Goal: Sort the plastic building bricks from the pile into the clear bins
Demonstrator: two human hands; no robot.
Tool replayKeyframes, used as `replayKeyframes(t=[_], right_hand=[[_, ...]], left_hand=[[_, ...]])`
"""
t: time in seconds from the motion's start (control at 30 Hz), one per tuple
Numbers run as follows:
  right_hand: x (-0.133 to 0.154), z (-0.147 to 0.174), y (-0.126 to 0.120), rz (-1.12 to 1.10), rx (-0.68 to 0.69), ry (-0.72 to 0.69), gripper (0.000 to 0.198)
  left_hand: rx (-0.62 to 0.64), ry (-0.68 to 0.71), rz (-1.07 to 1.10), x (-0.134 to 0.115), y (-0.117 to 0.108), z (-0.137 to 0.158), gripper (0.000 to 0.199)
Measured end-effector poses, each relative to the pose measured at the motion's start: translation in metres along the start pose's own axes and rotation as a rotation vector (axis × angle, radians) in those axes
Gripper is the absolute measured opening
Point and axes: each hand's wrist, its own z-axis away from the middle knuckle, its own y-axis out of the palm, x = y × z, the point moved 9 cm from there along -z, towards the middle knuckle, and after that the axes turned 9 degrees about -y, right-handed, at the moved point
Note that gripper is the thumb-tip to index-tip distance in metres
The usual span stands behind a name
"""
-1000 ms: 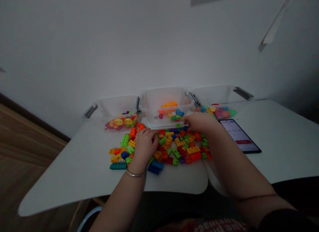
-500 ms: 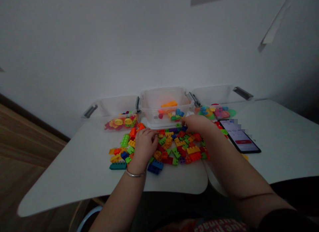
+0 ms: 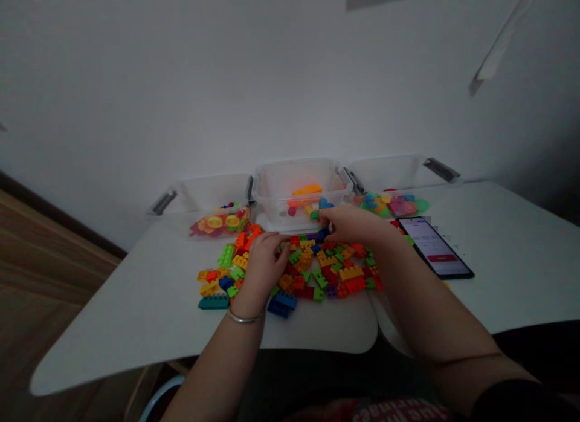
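Note:
My right hand (image 3: 347, 223) pinches a dark blue building brick (image 3: 323, 234) between thumb and fingers, at the right end of a row of building bricks (image 3: 302, 238) in red, green and purple. At the row's left end, my left hand (image 3: 267, 254) has its fingers curled down and closed over it; the fingertips are partly hidden. Around and below both hands spreads a heap of loose bricks (image 3: 326, 260) in orange, yellow, green, red and blue. A blue brick (image 3: 281, 302) and a teal brick (image 3: 214, 302) lie along its near edge.
Behind the heap stand three clear plastic bins: a left bin (image 3: 206, 192), a middle bin (image 3: 294, 169) and a right bin (image 3: 387, 167), each with coloured pieces inside. A phone (image 3: 435, 246) lies right of my right forearm on the white table (image 3: 136, 313). A wall rises behind.
My right hand has shifted slightly left and toward me, bringing the dark blue brick against the end of the row. My left hand has barely moved.

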Motion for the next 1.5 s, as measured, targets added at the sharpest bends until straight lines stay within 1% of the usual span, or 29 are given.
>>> replayKeyframes(t=[0.17,0.27,0.37,0.57,0.73,0.8,0.87,0.9,0.97,1.03,1.1,1.2,1.27,1.3,1.37,1.4,1.5], right_hand=[[0.042,-0.002,-0.011,-0.077,-0.076,-0.131,0.019],[0.062,-0.004,-0.016,-0.086,-0.14,-0.194,0.016],[0.074,-0.006,-0.015,-0.09,-0.171,-0.246,0.014],[0.075,-0.007,-0.018,-0.157,-0.24,-0.273,0.016],[0.069,-0.01,-0.019,-0.306,-0.266,-0.234,0.018],[0.065,-0.011,-0.019,-0.379,-0.281,-0.233,0.016],[0.059,-0.01,-0.024,-0.435,-0.321,-0.258,0.015],[0.055,-0.008,-0.029,-0.451,-0.363,-0.274,0.014],[0.041,0.001,-0.047,-0.458,-0.513,-0.28,0.011],[0.021,0.016,-0.067,-0.438,-0.72,-0.234,0.009],[0.0,0.031,-0.081,-0.398,-0.894,-0.164,0.01],[-0.023,0.046,-0.088,-0.304,-1.084,-0.067,0.01],[-0.032,0.048,-0.084,-0.253,-1.145,-0.013,0.012],[-0.035,0.046,-0.08,-0.233,-1.143,0.007,0.013],[-0.038,0.036,-0.072,-0.189,-1.065,0.037,0.017],[-0.038,0.029,-0.066,-0.161,-0.988,0.053,0.019],[-0.037,0.009,-0.051,-0.033,-0.697,0.122,0.029]], left_hand=[[0.022,-0.028,0.216,-0.002,-0.001,0.0,0.017],[-0.003,-0.047,0.245,-0.001,-0.004,0.001,0.014],[-0.025,-0.064,0.256,0.0,-0.007,0.003,0.012],[-0.049,-0.099,0.315,0.003,-0.01,0.003,0.016],[-0.089,-0.146,0.414,0.012,-0.009,0.004,0.019],[-0.097,-0.144,0.423,0.012,-0.01,0.004,0.021],[-0.106,-0.107,0.386,0.008,-0.012,0.004,0.02],[-0.109,-0.077,0.352,0.005,-0.014,0.005,0.018],[-0.119,-0.016,0.273,-0.001,-0.016,0.005,0.015],[-0.127,0.011,0.216,-0.003,-0.018,0.005,0.015],[-0.139,0.0,0.199,-0.001,-0.018,0.005,0.016],[-0.155,-0.03,0.2,0.004,-0.018,0.004,0.017],[-0.157,-0.039,0.199,0.006,-0.017,0.004,0.017],[-0.152,-0.041,0.196,0.006,-0.016,0.004,0.017],[-0.131,-0.042,0.179,0.007,-0.014,0.004,0.018],[-0.12,-0.042,0.165,0.007,-0.013,0.003,0.018],[-0.089,-0.024,0.114,0.006,-0.009,0.002,0.018]])
